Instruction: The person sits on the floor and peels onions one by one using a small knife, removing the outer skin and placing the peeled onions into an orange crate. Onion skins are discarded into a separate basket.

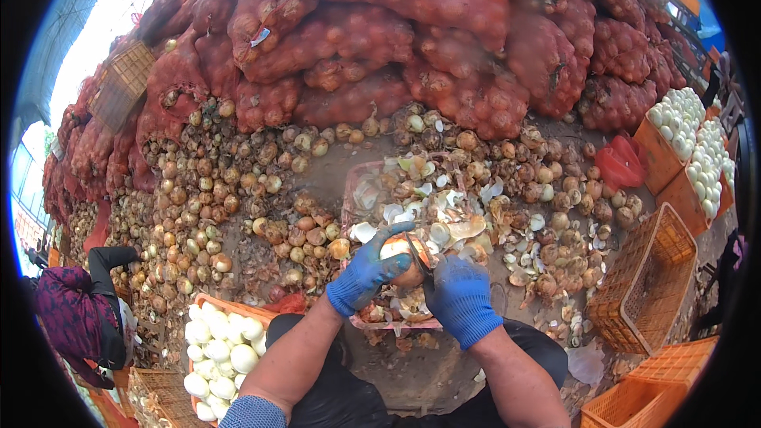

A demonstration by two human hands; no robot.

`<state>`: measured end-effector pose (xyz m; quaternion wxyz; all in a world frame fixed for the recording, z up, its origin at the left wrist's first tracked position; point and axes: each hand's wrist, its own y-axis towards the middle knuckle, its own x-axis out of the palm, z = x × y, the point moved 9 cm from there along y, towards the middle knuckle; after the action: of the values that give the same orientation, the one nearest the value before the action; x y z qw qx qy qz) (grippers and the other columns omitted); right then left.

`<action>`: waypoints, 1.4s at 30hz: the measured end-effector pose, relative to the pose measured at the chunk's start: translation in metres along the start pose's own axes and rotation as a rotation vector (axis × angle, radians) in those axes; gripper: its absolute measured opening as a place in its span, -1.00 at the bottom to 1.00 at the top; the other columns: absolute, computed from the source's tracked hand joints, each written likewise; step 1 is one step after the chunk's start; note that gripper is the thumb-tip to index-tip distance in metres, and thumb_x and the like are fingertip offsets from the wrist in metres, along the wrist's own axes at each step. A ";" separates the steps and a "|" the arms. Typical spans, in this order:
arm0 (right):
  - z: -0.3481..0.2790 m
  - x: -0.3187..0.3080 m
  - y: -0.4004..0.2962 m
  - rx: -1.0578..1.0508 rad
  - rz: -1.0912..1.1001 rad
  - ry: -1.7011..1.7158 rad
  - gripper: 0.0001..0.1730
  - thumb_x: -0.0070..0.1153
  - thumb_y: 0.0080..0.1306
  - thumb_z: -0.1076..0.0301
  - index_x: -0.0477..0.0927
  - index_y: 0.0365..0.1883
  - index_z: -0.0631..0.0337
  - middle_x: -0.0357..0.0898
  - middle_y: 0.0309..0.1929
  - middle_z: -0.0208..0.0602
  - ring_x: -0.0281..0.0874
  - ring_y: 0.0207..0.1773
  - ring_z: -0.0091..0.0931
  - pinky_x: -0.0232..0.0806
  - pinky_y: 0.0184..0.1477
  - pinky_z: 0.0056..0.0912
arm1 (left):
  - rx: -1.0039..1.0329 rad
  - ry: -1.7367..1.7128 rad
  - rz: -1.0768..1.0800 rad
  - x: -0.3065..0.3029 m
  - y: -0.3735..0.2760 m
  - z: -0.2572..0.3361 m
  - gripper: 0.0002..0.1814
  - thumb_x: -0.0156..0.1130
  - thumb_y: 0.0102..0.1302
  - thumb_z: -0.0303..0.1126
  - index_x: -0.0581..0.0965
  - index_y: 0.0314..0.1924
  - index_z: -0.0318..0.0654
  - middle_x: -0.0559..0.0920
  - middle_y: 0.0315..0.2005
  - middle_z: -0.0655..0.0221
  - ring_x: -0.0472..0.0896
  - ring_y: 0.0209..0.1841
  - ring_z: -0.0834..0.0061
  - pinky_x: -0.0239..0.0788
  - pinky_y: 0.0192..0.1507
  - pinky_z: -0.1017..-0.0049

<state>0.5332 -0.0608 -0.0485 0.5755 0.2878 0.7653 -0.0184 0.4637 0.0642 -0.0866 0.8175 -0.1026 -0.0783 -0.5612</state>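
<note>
A partly peeled onion (408, 255) sits in my left hand (371, 270), which wears a blue knit glove and wraps its left and upper side. My right hand (464, 294), gloved the same way, grips a knife, its handle hidden in the fist. The dark knife blade (418, 255) lies against the onion's right side. Below both hands stands a pinkish plastic crate (346, 205) with onion skins and white peel pieces (443, 205). Peeled white onions (220, 351) fill an orange crate (261, 311) by my left forearm.
Unpeeled onions (196, 208) spread across the ground ahead. Red mesh sacks of onions (357, 35) are piled behind them. Orange crates (633, 285) stand at the right, several with peeled onions (678, 122). A co-worker (77, 315) bends at the far left.
</note>
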 end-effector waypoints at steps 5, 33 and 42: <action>-0.001 -0.010 -0.002 -0.116 -0.033 0.083 -0.77 0.36 0.26 0.25 0.62 -0.29 0.19 0.61 -0.39 -0.09 0.66 -0.32 -0.10 0.46 -0.27 0.01 | -0.107 -0.362 -0.073 0.002 0.001 -0.017 -0.07 0.43 0.37 0.02 0.27 0.54 -0.37 0.56 0.30 0.10 0.61 0.31 0.24 0.53 0.34 0.16; 0.025 0.012 -0.008 -0.098 0.017 0.005 -0.78 0.34 0.26 0.18 0.66 -0.30 0.12 0.64 -0.39 -0.12 0.67 -0.29 -0.09 0.48 -0.23 0.04 | -0.132 -0.192 -0.091 0.015 -0.003 -0.016 -0.08 0.48 0.29 0.01 0.38 0.45 -0.45 0.62 0.24 0.07 0.66 0.22 0.29 0.54 0.31 0.28; 0.076 -0.013 -0.012 0.492 -0.118 0.929 -0.70 0.23 0.46 0.27 0.76 -0.05 0.34 0.69 -0.52 -0.32 0.70 -0.40 -0.55 0.54 -0.29 -0.36 | -0.170 -0.363 -0.164 0.002 -0.019 0.000 0.08 0.52 0.22 0.07 0.27 0.55 -0.43 0.61 0.24 0.07 0.65 0.27 0.25 0.52 0.34 0.23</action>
<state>0.5959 -0.1037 -0.0663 0.0891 0.3486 0.9276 -0.1005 0.4466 0.0552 -0.0847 0.7300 -0.2636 -0.1847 -0.6029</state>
